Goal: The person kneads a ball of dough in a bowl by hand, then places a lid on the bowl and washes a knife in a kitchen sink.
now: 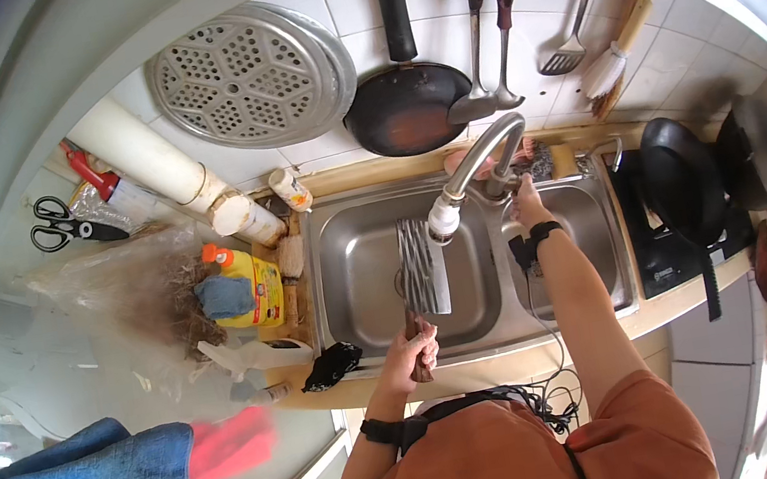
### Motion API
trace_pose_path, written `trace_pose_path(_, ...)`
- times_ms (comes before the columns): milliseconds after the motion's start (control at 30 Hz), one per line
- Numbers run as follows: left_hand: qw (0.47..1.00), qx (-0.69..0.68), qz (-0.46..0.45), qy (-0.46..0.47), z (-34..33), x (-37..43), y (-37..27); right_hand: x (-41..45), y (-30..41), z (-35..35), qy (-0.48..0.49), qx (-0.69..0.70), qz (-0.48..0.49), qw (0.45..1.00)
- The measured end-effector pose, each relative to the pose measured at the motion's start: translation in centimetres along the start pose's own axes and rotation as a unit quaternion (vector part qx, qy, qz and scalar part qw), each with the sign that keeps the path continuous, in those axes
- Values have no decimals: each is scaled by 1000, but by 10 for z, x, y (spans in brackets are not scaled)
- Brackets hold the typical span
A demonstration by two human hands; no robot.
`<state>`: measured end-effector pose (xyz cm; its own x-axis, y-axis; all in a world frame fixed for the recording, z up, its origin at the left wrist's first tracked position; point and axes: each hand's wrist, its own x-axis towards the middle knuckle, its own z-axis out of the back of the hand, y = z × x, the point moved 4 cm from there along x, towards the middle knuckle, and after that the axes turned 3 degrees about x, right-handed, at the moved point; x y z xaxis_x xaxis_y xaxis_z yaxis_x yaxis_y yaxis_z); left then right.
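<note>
My left hand [414,356] grips the wooden handle of a cleaver [419,268]. The broad, dark-patterned blade points away from me over the large left basin [366,318] of a stainless steel double sink. Reaching over the smaller right basin [601,264], my right hand [528,201] has its fingers on the handle at the base of the faucet [489,145]. The spout arches toward me, and its white nozzle [443,220] hangs just right of the blade. Whether water runs is too unclear to tell. Both wrists wear black straps, and a cable hangs from the right one.
Left of the sink stand a yellow bottle [260,287] with a blue cloth and a white spray bottle [258,353]. A black cloth [332,367] lies on the front rim. A frying pan [682,182] rests on the cooktop [650,263] at right. Utensils and a black pan [407,110] hang behind.
</note>
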<state>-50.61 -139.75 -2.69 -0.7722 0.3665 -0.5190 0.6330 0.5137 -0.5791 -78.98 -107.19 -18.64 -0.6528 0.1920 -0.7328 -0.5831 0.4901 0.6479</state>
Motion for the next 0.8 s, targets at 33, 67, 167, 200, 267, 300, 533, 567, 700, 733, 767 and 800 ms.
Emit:
trace_pose_path(33,1000,-11,-6,12,-2,4,-1,-10,9,-2,-4,2,-3,1000)
trace_pose_path(67,999,-24,0,29,-8,8,-2,-16,11,1,28,54,-21,998)
trace_pose_path(167,998,-52,-6,41,0,18,1,-55,-11,-11,84,147,-63,984)
trace_pose_path(200,997,-51,-1,52,-2,24,3,-56,-17,1,94,103,-35,990)
trace_pose_path(267,999,-35,2,32,7,30,6,-75,-38,-8,195,53,12,979)
trace_pose_path(300,999,-38,-1,28,8,29,6,-104,-51,-32,283,53,34,957)
trace_pose_path(533,999,2,-4,-34,28,28,12,-249,-105,-132,469,-263,295,790)
trace_pose_path(567,1000,10,4,-28,22,26,11,-247,-111,-135,421,-419,424,684)
trace_pose_path(700,1000,-4,7,6,17,15,13,-237,-128,-146,346,-532,522,570)
trace_pose_path(733,1000,-3,14,9,14,11,12,-234,-124,-144,332,-548,527,559)
trace_pose_path(767,1000,-5,11,5,14,7,11,-231,-120,-144,337,-546,527,557)
trace_pose_path(800,1000,-8,9,24,12,2,11,-224,-114,-144,310,-581,510,553)
